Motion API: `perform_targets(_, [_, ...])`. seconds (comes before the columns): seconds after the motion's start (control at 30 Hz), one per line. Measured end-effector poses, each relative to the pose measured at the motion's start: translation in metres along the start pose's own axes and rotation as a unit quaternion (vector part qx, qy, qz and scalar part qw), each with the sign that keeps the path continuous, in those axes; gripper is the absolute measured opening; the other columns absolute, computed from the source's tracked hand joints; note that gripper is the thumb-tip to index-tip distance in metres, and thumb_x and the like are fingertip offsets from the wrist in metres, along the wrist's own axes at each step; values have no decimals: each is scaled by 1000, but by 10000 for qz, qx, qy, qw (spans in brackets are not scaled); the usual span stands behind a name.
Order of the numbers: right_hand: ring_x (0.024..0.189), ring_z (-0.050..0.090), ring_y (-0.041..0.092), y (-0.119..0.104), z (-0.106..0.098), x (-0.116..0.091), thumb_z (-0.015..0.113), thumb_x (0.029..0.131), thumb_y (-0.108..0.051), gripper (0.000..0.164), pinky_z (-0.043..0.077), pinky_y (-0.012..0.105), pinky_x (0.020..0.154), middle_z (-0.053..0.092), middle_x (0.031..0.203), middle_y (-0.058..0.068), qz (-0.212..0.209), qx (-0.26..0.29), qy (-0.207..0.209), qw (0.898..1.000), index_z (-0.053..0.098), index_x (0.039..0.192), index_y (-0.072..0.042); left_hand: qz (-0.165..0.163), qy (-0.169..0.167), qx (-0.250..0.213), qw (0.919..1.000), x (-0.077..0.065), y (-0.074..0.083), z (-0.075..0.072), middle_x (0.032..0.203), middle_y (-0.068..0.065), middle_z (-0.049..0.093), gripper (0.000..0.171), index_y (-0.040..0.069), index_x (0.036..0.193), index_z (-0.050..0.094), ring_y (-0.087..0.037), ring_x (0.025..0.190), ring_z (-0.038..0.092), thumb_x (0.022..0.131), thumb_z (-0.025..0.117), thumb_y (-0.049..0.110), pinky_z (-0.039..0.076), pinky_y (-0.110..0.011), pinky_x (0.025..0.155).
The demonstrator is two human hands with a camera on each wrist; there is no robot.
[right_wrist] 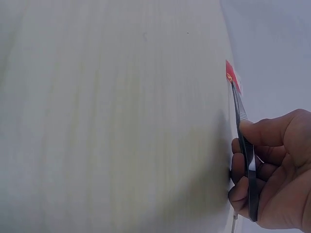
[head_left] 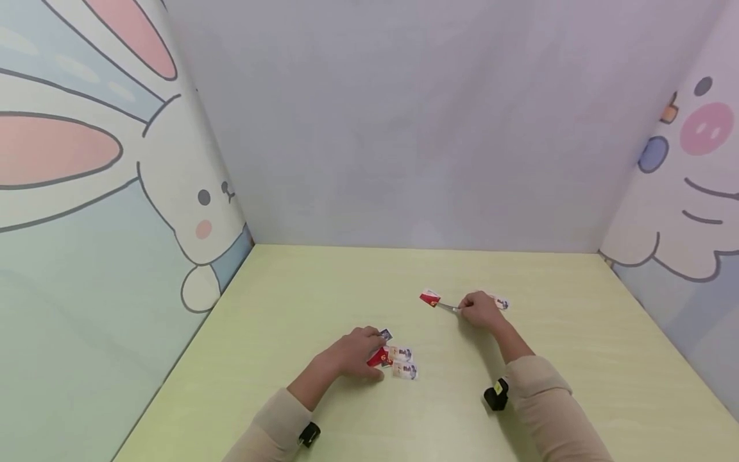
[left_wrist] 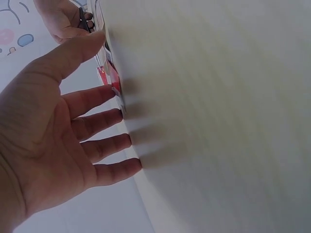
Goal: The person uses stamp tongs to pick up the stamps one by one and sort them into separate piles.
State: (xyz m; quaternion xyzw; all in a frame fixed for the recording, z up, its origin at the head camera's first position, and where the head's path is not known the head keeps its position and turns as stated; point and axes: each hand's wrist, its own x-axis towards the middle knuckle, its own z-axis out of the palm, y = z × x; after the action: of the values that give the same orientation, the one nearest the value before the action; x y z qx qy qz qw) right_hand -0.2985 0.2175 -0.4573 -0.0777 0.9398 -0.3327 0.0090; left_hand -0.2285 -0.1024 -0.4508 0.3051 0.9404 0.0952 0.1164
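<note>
My right hand (head_left: 480, 309) grips a pair of metal tweezers (right_wrist: 248, 150) between thumb and curled fingers. The tweezers' tips meet a small red and white card (head_left: 430, 298) at the back of the table; whether they pinch it I cannot tell. Another printed card (head_left: 501, 302) lies partly hidden behind that hand. Nearer the front, my left hand (head_left: 355, 354) rests with spread, nearly straight fingers, its fingertips at the tabletop. Just by its thumb and fingers are a red card (head_left: 378, 357), a dark card (head_left: 385, 334) and two pale printed cards, the lower one (head_left: 405, 371) fully showing.
The pale yellow table (head_left: 323, 282) meets a grey backdrop (head_left: 427, 128) at its far edge. Cartoon-printed panels stand on both sides, a rabbit (head_left: 190, 186) at left. Black wrist cameras, one here (head_left: 496, 394), hang at each sleeve.
</note>
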Motion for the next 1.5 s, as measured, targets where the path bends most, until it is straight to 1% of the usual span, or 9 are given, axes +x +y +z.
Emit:
perform_targets(0.13, [68,50,20,-5,-5,-7,61,78,-2,7,42,32,61,58,75,7,-25,-186,66,9998,65,79,3,24,20,-32,10000,-1,2,0,131,-3,48,66,16,128,56,-21,114,45,73,75,45,44,-35,89])
perform_targets(0.37, [66,51,20,-11,-13,-19,64,78,-4,8,43,35,61,59,74,7,-67,-549,109,9984,65,79,4,186,32,47,9998,1,6,0,130,-4,47,65,15,129,56,-21,113,44,74,74,45,43,-33,89])
perform_targets(0.53, [65,52,21,-17,-19,-24,64,79,-5,9,42,36,61,60,74,7,-5,-723,131,9973,66,80,4,201,15,116,9997,2,6,0,131,-3,45,64,15,129,55,-20,113,43,75,73,46,42,-31,89])
perform_targets(0.67, [65,53,21,-21,-21,-28,64,79,-4,9,43,38,61,61,74,7,-133,-794,171,9966,66,80,5,196,-14,143,9997,0,7,-2,132,-4,44,64,15,129,54,-21,114,43,76,73,45,42,-31,89])
perform_targets(0.8, [64,51,19,-23,-18,-32,65,79,-3,8,43,36,60,61,72,6,-250,-616,188,9976,66,79,5,133,-35,184,9997,-1,7,-1,133,-4,44,65,16,130,53,-21,116,42,76,72,46,42,-33,90])
perform_targets(0.97, [64,50,18,-28,-12,-35,65,79,-2,7,42,33,59,59,72,5,-114,-230,77,9996,65,80,5,85,-30,205,9997,-2,7,-1,133,-4,44,66,16,131,54,-22,116,42,75,72,47,42,-34,90])
perform_targets(1.2, [64,50,16,-34,-4,-36,64,80,-1,4,42,31,58,59,72,3,-67,10,-97,9999,65,80,3,111,20,195,9997,-3,7,0,132,-5,45,66,14,130,54,-23,116,42,75,73,47,42,-34,91])
perform_targets(1.43, [65,49,17,-41,2,-37,64,82,-1,4,42,31,58,58,72,3,-74,199,-226,9995,66,82,2,50,83,141,9999,-3,8,0,132,-4,45,79,15,139,43,-22,114,43,74,73,46,42,-35,91])
perform_targets(1.5, [65,49,16,-44,4,-37,64,82,-2,4,42,30,59,58,72,2,-85,193,-247,9995,66,81,2,60,140,202,9997,-2,8,1,130,-4,46,79,14,139,43,-22,112,44,73,73,47,43,-36,89])
